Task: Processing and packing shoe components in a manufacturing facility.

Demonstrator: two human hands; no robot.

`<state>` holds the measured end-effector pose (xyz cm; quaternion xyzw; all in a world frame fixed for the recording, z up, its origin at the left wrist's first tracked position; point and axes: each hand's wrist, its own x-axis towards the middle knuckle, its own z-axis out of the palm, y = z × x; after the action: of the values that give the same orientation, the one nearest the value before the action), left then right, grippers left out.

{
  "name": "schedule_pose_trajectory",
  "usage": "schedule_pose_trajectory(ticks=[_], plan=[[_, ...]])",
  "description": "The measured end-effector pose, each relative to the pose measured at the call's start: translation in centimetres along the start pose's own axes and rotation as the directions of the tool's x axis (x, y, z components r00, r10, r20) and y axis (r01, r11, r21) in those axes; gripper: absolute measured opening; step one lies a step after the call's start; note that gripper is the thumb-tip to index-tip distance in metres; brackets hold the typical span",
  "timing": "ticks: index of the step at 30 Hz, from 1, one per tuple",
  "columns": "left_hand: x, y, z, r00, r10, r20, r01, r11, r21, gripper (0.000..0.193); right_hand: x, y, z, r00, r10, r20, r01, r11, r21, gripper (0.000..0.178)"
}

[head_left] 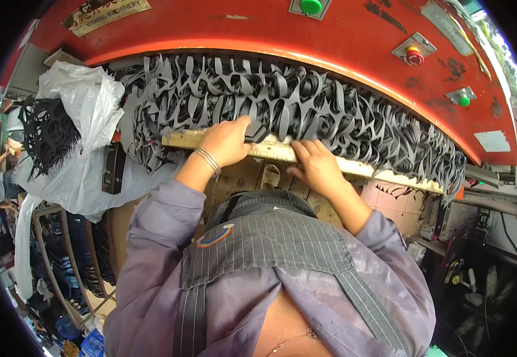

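Observation:
A mass of grey and black cut-out sheet scrap [294,98], full of looped holes, lies heaped along a pale, worn board [353,166] in front of me. My left hand [225,141] is closed at the board's near edge, left of the middle. Against its fingers are small dark grey flat pieces [257,131]; its grip is partly hidden. Further right, my right hand [318,168] bends its fingers over the board's edge, with the thumb lower down on the near side. The scrap rises just beyond both hands.
Behind the scrap stands a red machine body [341,30] with a red stop button [414,56] and green buttons [310,6]. At left, a white woven plastic sack [95,101] holds black scrap [49,134]. A rack [62,256] stands below it. Other people work at far left.

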<state>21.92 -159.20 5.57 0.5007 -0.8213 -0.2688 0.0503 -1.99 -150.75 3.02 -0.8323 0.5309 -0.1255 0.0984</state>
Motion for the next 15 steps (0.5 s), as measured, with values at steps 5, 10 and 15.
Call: schedule_pose_trajectory(ticks=[5, 10, 15], plan=[[-0.4, -0.4, 2.8, 0.978, -0.066, -0.200, 0.079, 0.995, 0.057, 0.034, 0.4, 0.3, 2.3, 0.991, 0.085, -0.102, -0.094, 0.992, -0.085, 0.044], [-2.4, -0.2, 2.7, 0.987, -0.039, -0.156, 0.050, 0.997, 0.065, 0.033, -1.0, -1.5, 1.2, 0.993, 0.118, -0.029, -0.120, 0.991, -0.063, 0.050], [-5.6, 0.6, -0.5, 0.987, 0.030, 0.156, -0.022, 0.998, -0.056, 0.036, -1.7, -2.2, -5.2, 0.834, -0.091, 0.544, 0.026, 0.992, 0.127, 0.040]])
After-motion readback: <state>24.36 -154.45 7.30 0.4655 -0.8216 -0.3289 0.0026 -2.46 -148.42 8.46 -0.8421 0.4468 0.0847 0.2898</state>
